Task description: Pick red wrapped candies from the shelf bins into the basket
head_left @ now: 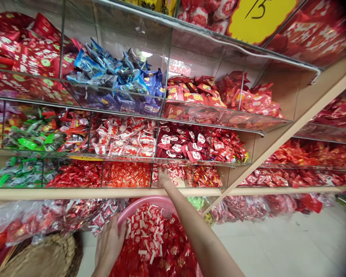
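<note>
My left hand (111,239) is closed on the rim of a pink plastic basket (134,206), its thumb over the edge. Inside lie small red-and-white wrapped candies (146,230) and, beside them, shiny red wrapped candies (175,246). My right arm stretches across the basket, and my right hand (163,179) reaches into a bottom-row bin of the shelf. Its fingers look slightly apart among red-and-white candies (175,169) like those in the basket. Part of the bin's bare floor (177,181) shows beside the hand. I see nothing held in that hand.
Clear dividers split the wooden shelf (103,193) into candy bins. Orange-red candies (127,175) fill the bin to the left; red-and-gold ones (207,177) lie to the right. Bagged candies (242,207) and a woven basket (43,256) are below. A yellow price sign (259,19) hangs above.
</note>
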`<act>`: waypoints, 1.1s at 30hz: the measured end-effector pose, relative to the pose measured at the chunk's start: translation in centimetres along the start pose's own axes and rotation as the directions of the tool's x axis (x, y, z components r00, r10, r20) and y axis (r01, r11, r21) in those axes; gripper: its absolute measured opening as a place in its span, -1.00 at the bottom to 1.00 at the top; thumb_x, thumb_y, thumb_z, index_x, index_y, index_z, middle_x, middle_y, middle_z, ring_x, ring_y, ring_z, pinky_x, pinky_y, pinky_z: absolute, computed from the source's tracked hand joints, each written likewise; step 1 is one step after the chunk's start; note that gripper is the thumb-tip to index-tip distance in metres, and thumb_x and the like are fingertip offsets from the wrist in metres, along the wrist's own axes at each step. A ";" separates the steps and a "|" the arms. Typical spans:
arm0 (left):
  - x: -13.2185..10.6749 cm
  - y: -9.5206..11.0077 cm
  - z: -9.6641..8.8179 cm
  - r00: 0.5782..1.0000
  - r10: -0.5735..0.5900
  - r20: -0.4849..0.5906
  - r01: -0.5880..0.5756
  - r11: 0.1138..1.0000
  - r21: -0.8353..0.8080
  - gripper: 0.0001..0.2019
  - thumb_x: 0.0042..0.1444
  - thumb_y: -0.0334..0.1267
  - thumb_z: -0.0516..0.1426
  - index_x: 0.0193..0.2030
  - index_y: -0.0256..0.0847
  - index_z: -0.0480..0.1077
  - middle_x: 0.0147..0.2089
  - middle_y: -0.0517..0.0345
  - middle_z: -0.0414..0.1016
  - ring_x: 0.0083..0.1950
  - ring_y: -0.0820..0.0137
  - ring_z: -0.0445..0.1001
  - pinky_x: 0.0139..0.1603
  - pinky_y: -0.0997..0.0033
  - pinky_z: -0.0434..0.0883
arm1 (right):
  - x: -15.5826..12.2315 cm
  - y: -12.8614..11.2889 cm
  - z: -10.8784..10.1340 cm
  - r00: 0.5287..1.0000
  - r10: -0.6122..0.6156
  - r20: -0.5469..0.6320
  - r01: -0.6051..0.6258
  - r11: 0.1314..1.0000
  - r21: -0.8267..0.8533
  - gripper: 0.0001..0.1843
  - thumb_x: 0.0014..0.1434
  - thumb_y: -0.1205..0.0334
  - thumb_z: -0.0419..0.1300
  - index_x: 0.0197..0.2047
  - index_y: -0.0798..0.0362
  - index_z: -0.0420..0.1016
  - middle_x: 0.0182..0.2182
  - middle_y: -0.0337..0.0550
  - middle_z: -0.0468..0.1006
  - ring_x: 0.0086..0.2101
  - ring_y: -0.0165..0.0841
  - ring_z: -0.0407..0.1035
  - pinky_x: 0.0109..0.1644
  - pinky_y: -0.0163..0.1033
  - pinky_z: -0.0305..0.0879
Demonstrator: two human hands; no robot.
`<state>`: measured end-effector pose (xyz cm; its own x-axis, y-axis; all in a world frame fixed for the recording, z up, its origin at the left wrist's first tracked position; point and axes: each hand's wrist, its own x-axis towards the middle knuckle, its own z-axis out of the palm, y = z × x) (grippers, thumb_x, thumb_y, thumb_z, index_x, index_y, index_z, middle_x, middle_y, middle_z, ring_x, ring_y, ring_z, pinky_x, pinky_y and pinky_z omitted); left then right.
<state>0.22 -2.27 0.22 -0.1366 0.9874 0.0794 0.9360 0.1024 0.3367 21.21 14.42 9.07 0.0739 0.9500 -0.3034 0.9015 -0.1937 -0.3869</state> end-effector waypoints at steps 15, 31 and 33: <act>0.1 0.3 -0.1 1.000 -0.013 0.011 0.012 0.999 0.050 -0.50 0.21 -0.07 -0.18 0.10 -0.36 0.28 -0.02 -0.10 0.47 -0.02 0.17 0.42 -0.04 0.24 0.34 | 1.0 2.7 0.7 0.999 0.016 -0.051 -0.023 0.990 -0.138 -0.15 0.00 0.03 0.24 0.27 -0.02 -0.07 0.23 0.14 -0.02 0.18 0.02 -0.05 0.05 0.07 0.18; 0.2 -0.4 1.0 0.999 0.033 -0.014 -0.032 0.998 0.061 -0.51 0.21 -0.08 -0.18 0.12 -0.35 0.25 0.01 -0.10 0.45 -0.02 0.20 0.43 -0.06 0.28 0.34 | 1.7 4.1 0.3 0.988 -0.095 -0.121 0.098 0.995 0.014 -0.39 0.04 0.31 0.20 0.16 0.09 0.15 0.07 0.22 0.28 -0.01 -0.09 0.29 -0.06 -0.12 0.23; 0.1 -0.4 0.9 0.999 0.040 -0.016 -0.039 0.997 0.063 -0.52 0.21 -0.08 -0.18 0.11 -0.35 0.26 0.00 -0.11 0.46 -0.03 0.21 0.44 -0.07 0.30 0.35 | 1.9 5.0 -0.4 0.981 -0.103 -0.163 0.121 0.987 0.104 -0.50 0.08 0.25 0.18 0.10 0.08 0.22 -0.02 0.14 0.37 -0.06 -0.15 0.33 -0.08 -0.17 0.23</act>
<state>0.12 -2.06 -0.69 -0.1039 0.9887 0.1077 0.9593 0.0710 0.2733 26.00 15.35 6.90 0.0493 0.9921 -0.1157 0.8543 -0.1019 -0.5096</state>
